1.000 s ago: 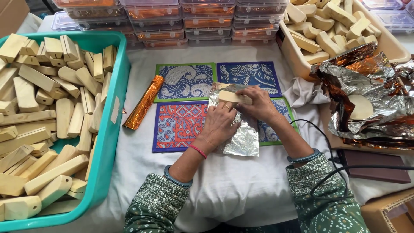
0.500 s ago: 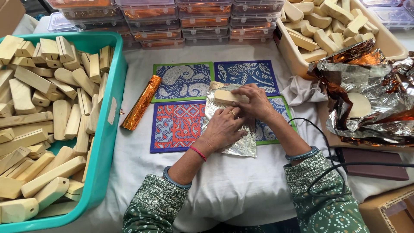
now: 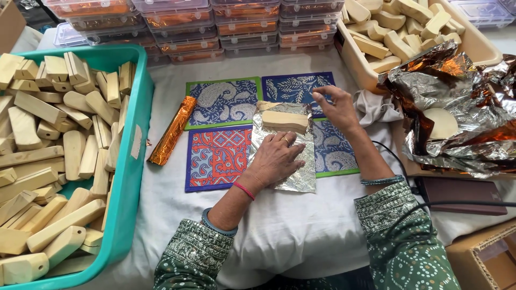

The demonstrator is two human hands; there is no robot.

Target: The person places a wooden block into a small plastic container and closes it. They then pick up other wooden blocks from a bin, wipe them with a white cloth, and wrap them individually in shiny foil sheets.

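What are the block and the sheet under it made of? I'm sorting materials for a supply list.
The block looks like pale, unfinished wood: matte, cream, with rounded ends. The sheet looks like thin metallic foil: silvery, shiny and crinkled, lying on patterned mats. The left hand presses it flat.

Silver foil sheet (image 3: 285,161) — pale wooden block (image 3: 285,121) — teal crate (image 3: 134,161).

Wooden block (image 3: 285,120) on foil sheet (image 3: 284,161), sheet on printed mats (image 3: 217,156); tub (image 3: 131,161) left.
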